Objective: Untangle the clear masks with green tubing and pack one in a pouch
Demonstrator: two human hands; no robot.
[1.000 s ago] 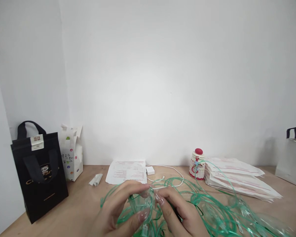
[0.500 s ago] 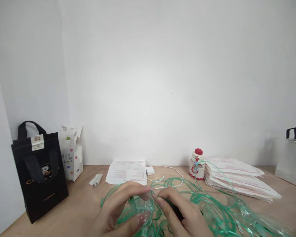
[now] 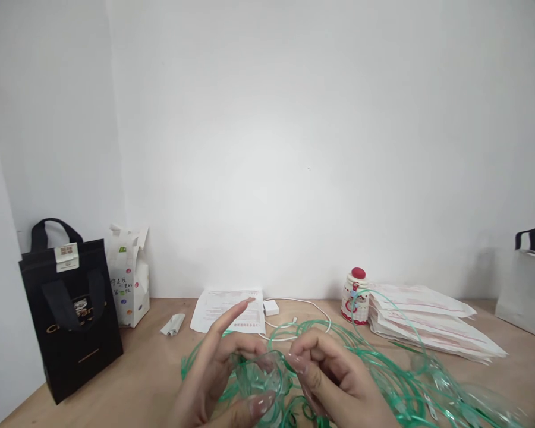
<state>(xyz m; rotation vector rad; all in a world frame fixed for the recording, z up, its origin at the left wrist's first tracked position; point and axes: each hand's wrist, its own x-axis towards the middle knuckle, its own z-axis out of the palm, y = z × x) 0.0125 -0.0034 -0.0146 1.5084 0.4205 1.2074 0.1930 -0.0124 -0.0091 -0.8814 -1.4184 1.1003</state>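
A clear, green-tinted oxygen mask (image 3: pixel 261 380) is in my left hand (image 3: pixel 218 380), low in the middle of the view. My left thumb and bent fingers grip it, while the index finger points up, off the plastic. At the mask's right edge, my right hand (image 3: pixel 339 374) pinches a narrow dark green strap (image 3: pixel 289 364) between thumb and index finger. Its other fingers are curled in, and what lies under them is hidden. Below my hands curl more green strands (image 3: pixel 310 407). Coils of green tubing (image 3: pixel 396 380) and more clear masks (image 3: pixel 446 380) lie to the right.
On the left stand a black bag (image 3: pixel 74 321) and a white paper bag (image 3: pixel 131 279). Along the wall are a printed sheet (image 3: pixel 209 312), a white charger (image 3: pixel 271 307) with its cable, a red-topped bottle (image 3: pixel 355 300), stacked papers (image 3: pixel 432 321) and a white bag (image 3: pixel 526 291).
My left index finger has lifted off the mask's top edge and now points upward. My right fingers have curled in more tightly, and the mask has tilted a little.
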